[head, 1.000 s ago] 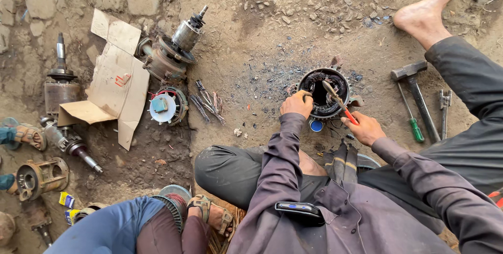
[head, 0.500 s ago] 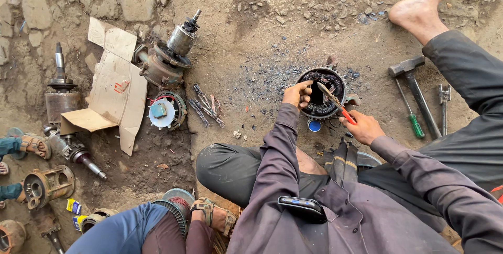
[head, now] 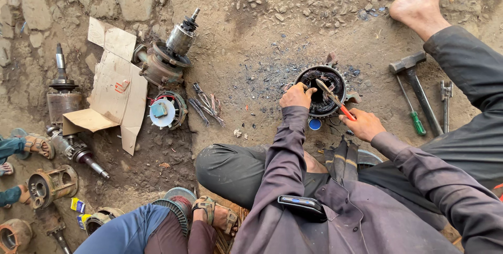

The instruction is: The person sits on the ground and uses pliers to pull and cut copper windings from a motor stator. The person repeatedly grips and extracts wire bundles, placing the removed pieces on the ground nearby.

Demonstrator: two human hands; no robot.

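**Fingers on the stator rim, pliers in the bore**

Fingers of the left hand [head: 297, 96] curl closed over the near-left rim of the round, blackened metal motor stator housing [head: 322, 90], which sits on the dirt ground [head: 262, 34] just in front of the seated person's knees. The right hand [head: 364, 124] is wrapped shut around the red handles of a pair of pliers [head: 335, 101], whose metal nose angles down into the housing's open centre among dark windings.

The housing looks like a heavy, rigid ring of steel and copper, sooty and probably greasy, so likely slippery at the rim; the thick outer wall or its side lugs seem the safest places to grip. The wire coils inside look the easiest part to damage and would be poor handholds.

A small blue cap [head: 314, 124] lies on the ground just beside the housing, near the left wrist. To the right, well apart, lie a steel-headed hammer [head: 414, 78], a green-handled screwdriver [head: 414, 115] and a grey metal wrench [head: 445, 102]. To the left lie a bundle of thin dark rods [head: 207, 106], a wound coil with a white-and-blue centre [head: 163, 111], a rotor assembly with shaft [head: 170, 55] and torn brown cardboard [head: 118, 83].

What the plier tips grip cannot be made out; the housing's near side is hidden by both hands. Other people's sandalled feet are cut off at the left and bottom edges.
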